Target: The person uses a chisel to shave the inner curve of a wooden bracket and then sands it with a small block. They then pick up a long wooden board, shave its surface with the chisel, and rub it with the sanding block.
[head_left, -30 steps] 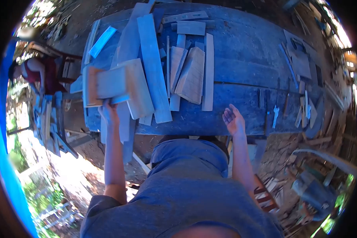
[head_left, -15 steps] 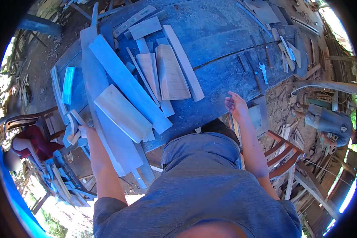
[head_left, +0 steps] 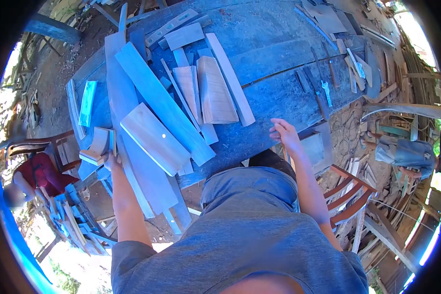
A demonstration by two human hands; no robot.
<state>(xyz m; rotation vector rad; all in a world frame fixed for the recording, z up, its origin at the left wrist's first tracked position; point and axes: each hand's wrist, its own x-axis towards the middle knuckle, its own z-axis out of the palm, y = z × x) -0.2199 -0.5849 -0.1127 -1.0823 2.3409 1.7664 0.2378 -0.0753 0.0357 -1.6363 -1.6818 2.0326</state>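
Note:
My left hand [head_left: 113,162] is at the left side of the table, its fingers closed on the near edge of a curved wooden piece [head_left: 100,141]. Its fingertips are partly hidden by the wood. Just right of that hand lie a long wide board [head_left: 125,122] and a thick short plank [head_left: 154,139] on top of it. My right hand [head_left: 286,134] hovers above the table's near edge with loosely bent fingers apart, and nothing shows in it.
Several boards and blocks [head_left: 215,93] cover the table's left half. Hand tools, a light-coloured wrench-like one [head_left: 326,93] among them, lie at the right. Slatted wooden chair backs [head_left: 353,196] stand nearby. One person [head_left: 44,171] is at the left, another [head_left: 402,149] at the right.
The curved wooden piece has turned in my left hand and shifted slightly up and right. My right hand has moved a little to the left and down.

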